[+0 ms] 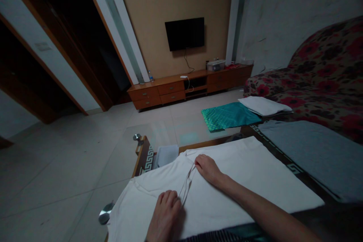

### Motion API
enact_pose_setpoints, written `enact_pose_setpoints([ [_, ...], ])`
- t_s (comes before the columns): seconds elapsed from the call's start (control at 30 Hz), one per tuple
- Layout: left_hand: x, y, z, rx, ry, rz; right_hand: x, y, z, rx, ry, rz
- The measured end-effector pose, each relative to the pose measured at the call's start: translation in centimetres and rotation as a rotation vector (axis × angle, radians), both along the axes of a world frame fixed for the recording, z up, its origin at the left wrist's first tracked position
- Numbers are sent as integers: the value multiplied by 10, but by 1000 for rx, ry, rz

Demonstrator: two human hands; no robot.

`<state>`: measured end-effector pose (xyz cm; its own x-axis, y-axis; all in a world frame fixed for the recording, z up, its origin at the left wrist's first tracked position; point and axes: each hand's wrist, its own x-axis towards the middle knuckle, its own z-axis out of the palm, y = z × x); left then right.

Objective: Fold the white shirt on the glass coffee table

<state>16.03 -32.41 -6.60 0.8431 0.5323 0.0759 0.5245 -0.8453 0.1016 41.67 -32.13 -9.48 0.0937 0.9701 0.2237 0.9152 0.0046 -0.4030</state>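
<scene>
A white T-shirt (235,185) lies spread over the glass coffee table (127,162), its seams and a few creases showing on the left part. My left hand (167,204), low in the view, has its fingers curled on the shirt at one end of a loose, raised edge of cloth. At the far end of that edge, my right hand (208,168) pinches the fabric, with the forearm stretched across the shirt. Between the two hands the edge runs as a slack double line. My left thumb is mostly hidden.
Right of the shirt lie a folded grey garment (314,155), a folded white cloth (265,106) and a green-teal garment (229,115). A flowered sofa (326,68) stands on the right. Beyond the floor are a wooden TV cabinet (172,89) and a wall-mounted television (185,34).
</scene>
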Motion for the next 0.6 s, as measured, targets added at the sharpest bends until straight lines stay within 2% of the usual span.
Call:
enact_pose_setpoints([
  [0.13, 1, 2, 3, 31, -6, -37, -2, 0, 4, 34, -67, 100],
  [0.2, 1, 1, 4, 20, 3, -46, -4, 2, 4, 30, -144, 104],
  [0.27, 1, 1, 4, -4, 7, -45, -4, 5, 2, 18, -169, 67],
  [0.37, -1, 2, 2, -17, 11, -47, -1, 10, -4, 7, -95, -27],
  [0.6, -5, 4, -11, -46, 24, -73, 17, 11, -9, 17, 31, -177],
])
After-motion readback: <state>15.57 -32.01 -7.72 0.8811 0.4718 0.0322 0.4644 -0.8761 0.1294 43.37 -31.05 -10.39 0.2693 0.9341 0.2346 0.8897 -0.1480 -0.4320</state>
